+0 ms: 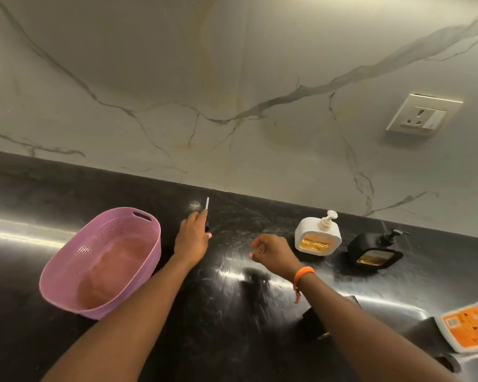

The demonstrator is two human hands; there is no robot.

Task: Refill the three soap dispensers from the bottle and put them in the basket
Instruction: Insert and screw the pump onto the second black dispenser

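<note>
My left hand (193,239) grips a black pump head whose white dip tube (207,203) sticks up toward the wall, just right of the pink basket (56,282), which holds nothing. My right hand (272,252) hovers over the counter with fingers curled and nothing in it. A white soap dispenser (318,235) and a black soap dispenser (374,250) stand upright near the wall to its right, both with pumps on. A third black dispenser (309,322) is mostly hidden under my right forearm. The orange-labelled refill bottle (471,325) lies at the right edge.
The black stone counter (232,340) is glossy and runs up to a marble wall. A wall socket (422,114) sits high on the right. Open counter lies between the basket and the white dispenser.
</note>
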